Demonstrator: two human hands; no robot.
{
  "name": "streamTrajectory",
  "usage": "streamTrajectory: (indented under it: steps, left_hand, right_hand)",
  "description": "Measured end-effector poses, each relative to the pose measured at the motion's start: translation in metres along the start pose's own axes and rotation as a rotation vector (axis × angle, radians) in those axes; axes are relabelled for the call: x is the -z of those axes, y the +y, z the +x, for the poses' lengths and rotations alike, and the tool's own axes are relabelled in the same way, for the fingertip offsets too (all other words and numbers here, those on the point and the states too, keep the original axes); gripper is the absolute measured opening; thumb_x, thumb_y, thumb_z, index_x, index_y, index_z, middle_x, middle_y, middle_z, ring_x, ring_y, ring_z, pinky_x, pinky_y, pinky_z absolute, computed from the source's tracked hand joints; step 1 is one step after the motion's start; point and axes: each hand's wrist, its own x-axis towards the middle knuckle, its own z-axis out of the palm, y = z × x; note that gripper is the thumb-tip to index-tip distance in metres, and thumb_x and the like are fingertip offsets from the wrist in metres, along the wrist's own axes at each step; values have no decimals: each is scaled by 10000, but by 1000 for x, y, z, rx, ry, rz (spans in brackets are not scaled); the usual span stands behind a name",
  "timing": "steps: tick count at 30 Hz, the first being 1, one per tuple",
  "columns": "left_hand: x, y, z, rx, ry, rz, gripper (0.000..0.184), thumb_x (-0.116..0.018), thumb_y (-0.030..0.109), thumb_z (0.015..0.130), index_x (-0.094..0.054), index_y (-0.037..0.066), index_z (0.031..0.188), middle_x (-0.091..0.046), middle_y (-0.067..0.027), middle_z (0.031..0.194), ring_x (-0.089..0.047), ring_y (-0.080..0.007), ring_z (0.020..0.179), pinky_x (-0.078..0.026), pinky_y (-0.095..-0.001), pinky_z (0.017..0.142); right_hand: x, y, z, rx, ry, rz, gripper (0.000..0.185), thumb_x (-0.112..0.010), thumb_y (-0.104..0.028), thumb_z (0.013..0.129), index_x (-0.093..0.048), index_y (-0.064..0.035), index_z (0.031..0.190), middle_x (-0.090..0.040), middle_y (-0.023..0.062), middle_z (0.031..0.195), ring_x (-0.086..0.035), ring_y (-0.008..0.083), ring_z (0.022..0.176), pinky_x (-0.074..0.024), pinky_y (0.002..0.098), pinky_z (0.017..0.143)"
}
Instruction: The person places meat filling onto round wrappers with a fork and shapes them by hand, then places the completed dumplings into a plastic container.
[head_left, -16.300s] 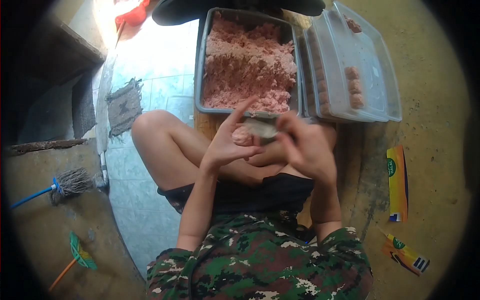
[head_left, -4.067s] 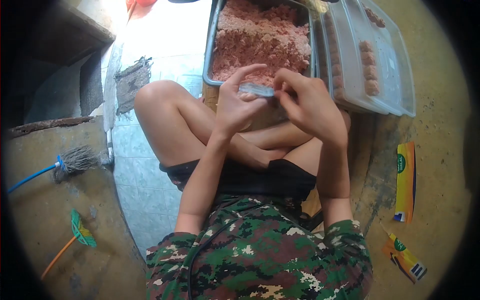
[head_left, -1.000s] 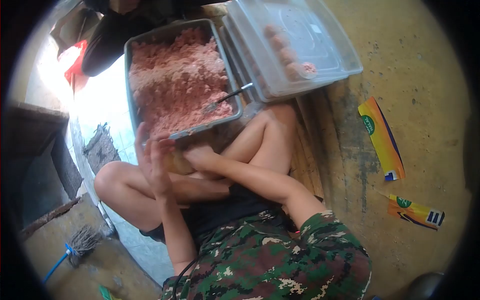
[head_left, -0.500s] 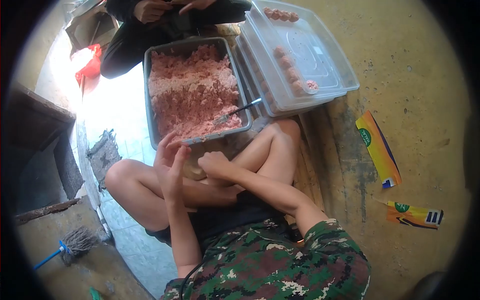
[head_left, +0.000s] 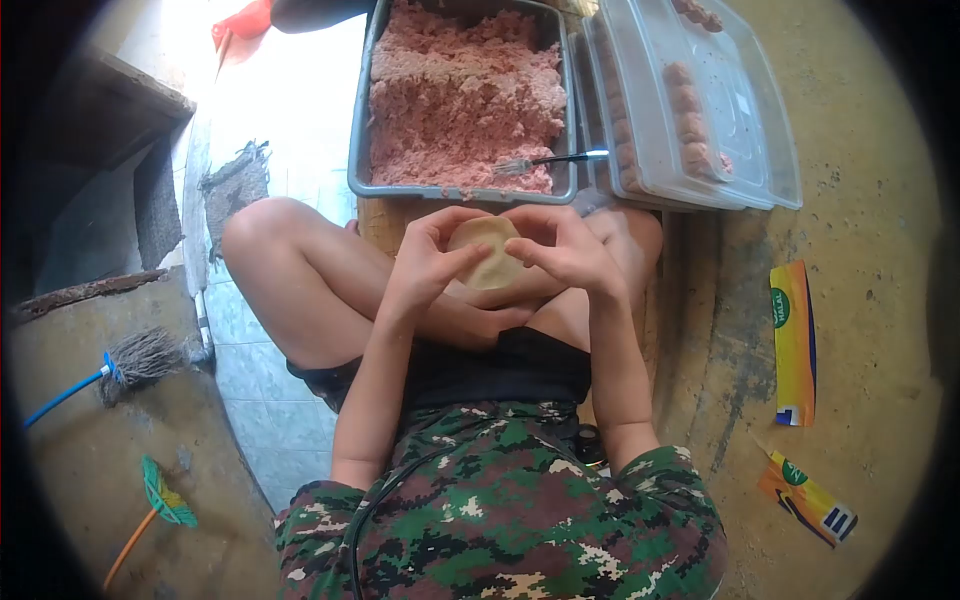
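Note:
Between both hands, above my crossed legs, is a thin, round, pale dumpling wrapper (head_left: 490,270). My left hand (head_left: 436,255) pinches its left side, with the thumb lying on the face. My right hand (head_left: 568,250) grips the right edge the same way, thumb on top and fingers behind. Just beyond the hands stands a grey tub (head_left: 362,150) heaped with pink minced filling (head_left: 460,95). A fork (head_left: 515,167) rests in the filling, its dark handle crossing the tub's right rim.
Stacked clear plastic boxes (head_left: 765,150) stand right of the tub, with rows of filled dumplings (head_left: 690,125). Torn yellow wrapper strips (head_left: 793,345) lie on the right. A mop head (head_left: 140,362), a green-yellow brush (head_left: 168,495) and a grey rag (head_left: 235,195) are at left.
My left hand was raised with fingers apart and my right hand was closed near it. Now both hold the dumpling wrapper. The view has shifted, and the person opposite is mostly out of frame.

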Motion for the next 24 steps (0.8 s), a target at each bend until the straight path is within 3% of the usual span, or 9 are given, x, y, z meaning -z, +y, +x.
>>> streamTrajectory:
  steps: [6,9,13,14,15,17,19,22,24]
  left_hand:
    - [-2,1,1,-232,297,119,412,-733,39,786,-605,10,1176,-655,-88,1055,-625,-126,965,-514,-269,834]
    - [3,5,-7,-135,-95,20,456,-799,89,756,-571,17,1144,-585,-89,1131,-595,-145,1026,-503,-266,842]
    - [4,-8,1,-94,130,-33,274,-775,111,794,-621,15,999,-654,-31,908,-636,-114,829,-499,-223,708]
    - [7,-7,2,-149,259,25,155,-714,60,803,-647,-3,929,-664,-57,755,-636,-109,696,-520,-248,646]
    - [9,-3,-1,-146,263,22,155,-714,60,803,-647,-3,929,-664,-57,755,-636,-109,696,-520,-248,646]
    - [15,6,-4,59,180,526,139,-673,36,805,-641,-27,925,-662,-92,722,-648,-105,689,-522,-255,624]
    - [11,4,-4,150,91,490,150,-633,26,785,-642,-35,921,-674,-151,746,-690,-194,718,-538,-316,660]
    - [15,-6,-4,48,36,759,218,-619,79,750,-655,-22,939,-677,-212,825,-665,-378,839,-524,-416,775]
    - [20,-5,-5,84,7,779,268,-647,107,745,-647,-24,979,-677,-208,873,-663,-374,856,-524,-409,782]
  right_hand:
    - [-5,-9,9,22,105,-120,158,-706,-113,852,-703,45,852,-616,-2,659,-557,56,583,-445,219,499]
    - [-3,6,20,20,120,-147,193,-735,-161,837,-703,28,808,-581,-24,629,-506,40,553,-394,218,459]
    - [-8,10,23,-74,28,-65,224,-741,-212,840,-703,-5,766,-547,-43,609,-460,30,536,-352,213,445]
    - [0,-9,17,-133,70,-191,228,-736,-221,843,-706,-7,769,-554,-41,614,-464,32,539,-352,214,445]
    - [7,-21,13,-188,113,-319,233,-730,-229,846,-709,-9,772,-560,-39,619,-468,33,543,-353,214,445]
    - [17,-19,8,-151,136,-390,233,-729,-219,838,-707,6,783,-563,-21,605,-478,43,545,-368,234,456]
    - [21,-15,5,-67,185,-532,237,-726,-199,823,-704,36,804,-568,15,578,-498,63,549,-397,274,478]
    - [12,-21,-9,-22,288,-639,204,-722,-186,816,-712,18,818,-589,66,570,-504,81,542,-415,288,504]
    - [12,-32,-15,-10,343,-695,185,-720,-179,815,-718,6,826,-605,87,579,-512,86,543,-421,286,508]
